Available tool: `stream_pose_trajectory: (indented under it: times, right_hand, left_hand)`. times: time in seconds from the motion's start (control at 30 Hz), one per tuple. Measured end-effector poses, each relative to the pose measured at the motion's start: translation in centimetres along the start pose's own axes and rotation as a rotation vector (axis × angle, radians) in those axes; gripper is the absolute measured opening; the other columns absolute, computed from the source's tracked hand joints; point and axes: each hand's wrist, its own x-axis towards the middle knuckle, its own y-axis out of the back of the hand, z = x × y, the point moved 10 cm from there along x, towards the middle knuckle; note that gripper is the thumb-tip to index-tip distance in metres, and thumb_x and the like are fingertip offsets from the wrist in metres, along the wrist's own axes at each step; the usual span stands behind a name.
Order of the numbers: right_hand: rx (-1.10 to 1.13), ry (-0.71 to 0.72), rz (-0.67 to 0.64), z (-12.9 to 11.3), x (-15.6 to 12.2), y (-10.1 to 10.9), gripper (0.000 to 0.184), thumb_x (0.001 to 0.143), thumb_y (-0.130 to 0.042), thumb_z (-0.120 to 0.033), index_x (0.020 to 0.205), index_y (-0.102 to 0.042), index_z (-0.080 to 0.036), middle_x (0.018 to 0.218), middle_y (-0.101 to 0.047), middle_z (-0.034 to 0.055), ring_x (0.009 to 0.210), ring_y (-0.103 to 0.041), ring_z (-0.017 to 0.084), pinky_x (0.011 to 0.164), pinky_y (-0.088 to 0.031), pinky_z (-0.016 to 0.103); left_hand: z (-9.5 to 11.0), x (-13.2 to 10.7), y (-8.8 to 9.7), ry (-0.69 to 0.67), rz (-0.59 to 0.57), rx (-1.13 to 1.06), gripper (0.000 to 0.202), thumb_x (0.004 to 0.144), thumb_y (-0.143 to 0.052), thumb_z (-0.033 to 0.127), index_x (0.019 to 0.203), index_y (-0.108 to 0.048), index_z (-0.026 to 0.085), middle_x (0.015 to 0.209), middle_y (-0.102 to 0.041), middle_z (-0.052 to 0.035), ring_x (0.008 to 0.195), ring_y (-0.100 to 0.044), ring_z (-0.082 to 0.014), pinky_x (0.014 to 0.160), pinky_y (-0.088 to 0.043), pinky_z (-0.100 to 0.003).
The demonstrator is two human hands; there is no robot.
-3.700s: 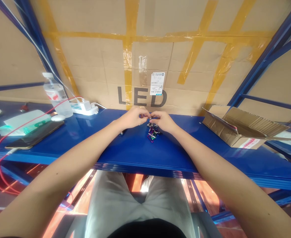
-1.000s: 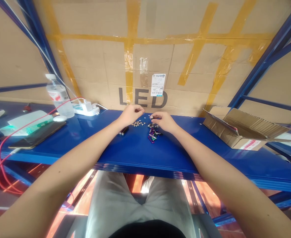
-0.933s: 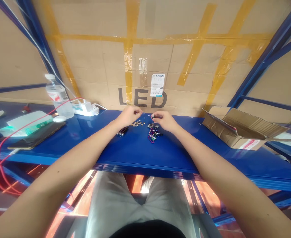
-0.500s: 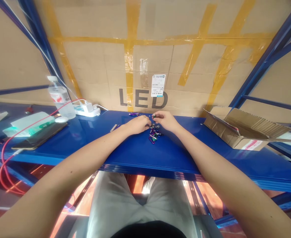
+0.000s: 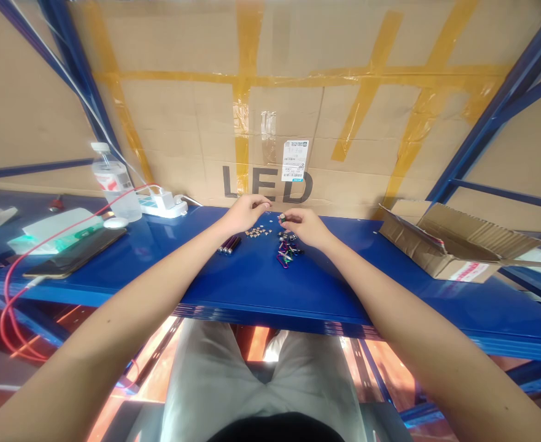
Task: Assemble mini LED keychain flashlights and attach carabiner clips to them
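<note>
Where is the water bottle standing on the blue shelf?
The water bottle stands at the shelf's far left, beside the white power strip and behind the phone.

both hands (image 5: 247, 213) forward, fingers pinched

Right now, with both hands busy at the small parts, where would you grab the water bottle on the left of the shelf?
Grip the water bottle round its clear body below the label, coming from the front right. It stands upright, and the power strip and red cable crowd its base, so stay mid-height.
</note>
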Motion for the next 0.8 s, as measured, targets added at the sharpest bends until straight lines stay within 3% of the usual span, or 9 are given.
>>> stream_pose_trajectory:
  times: [0.1,0.2,0.53,0.7,0.8]
  right_hand:
    - [-0.03,0.028,-0.011,-0.5,0.0,-0.4,0.014,0.078,-0.066,-0.024,0.088,-0.074,-0.018,0.089,-0.075,0.0059,0.084,-0.068,0.022,0.082,-0.055,0.04]
    - [-0.057,0.042,-0.011,-0.6,0.0,-0.5,0.015,0.078,-0.065,-0.024,0.088,-0.074,-0.018,0.087,-0.075,0.0045,0.084,-0.067,0.022,0.08,-0.054,0.038]
    - [-0.197,0.085,-0.041,-1.6,-0.6,-0.6,0.019,0.08,-0.062,-0.023,0.09,-0.078,-0.019,0.089,-0.074,0.0036,0.085,-0.065,0.022,0.082,-0.048,0.036]
    - [-0.231,0.11,-0.036,-1.9,-0.7,-0.5,0.017,0.08,-0.064,-0.024,0.086,-0.079,-0.021,0.086,-0.071,0.0024,0.081,-0.062,0.02,0.08,-0.047,0.035]
    - [-0.233,0.128,-0.025,-2.0,-0.7,-0.4,0.015,0.08,-0.066,-0.023,0.085,-0.08,-0.022,0.084,-0.069,0.0022,0.078,-0.061,0.019,0.077,-0.046,0.034]
  left_hand:
    - [-0.5,0.0,-0.4,0.078,0.043,-0.219,0.015,0.084,-0.068,0.027,0.094,-0.069,0.015,0.085,-0.071,-0.0062,0.074,-0.063,-0.0156,0.072,-0.052,-0.033]
    - [0.0,-0.2,-1.6,0.048,0.017,-0.302,0.018,0.077,-0.076,0.024,0.09,-0.069,0.015,0.087,-0.072,-0.006,0.079,-0.065,-0.016,0.075,-0.054,-0.033]
    - [2.6,-0.9,-2.1,-0.157,-0.091,0.046,0.005,0.082,-0.069,0.02,0.082,-0.074,0.017,0.086,-0.074,-0.0041,0.079,-0.065,-0.0178,0.075,-0.05,-0.033]
    - [2.5,-1.0,-2.2,-0.138,-0.09,0.067,0.011,0.081,-0.071,0.023,0.072,-0.069,0.017,0.075,-0.07,-0.0017,0.072,-0.063,-0.0167,0.066,-0.047,-0.03]
    - [1.5,-1.1,-2.5,-0.036,-0.096,-0.035,0.015,0.081,-0.07,0.027,0.071,-0.067,0.017,0.065,-0.066,0.0,0.062,-0.06,-0.0149,0.059,-0.046,-0.029]
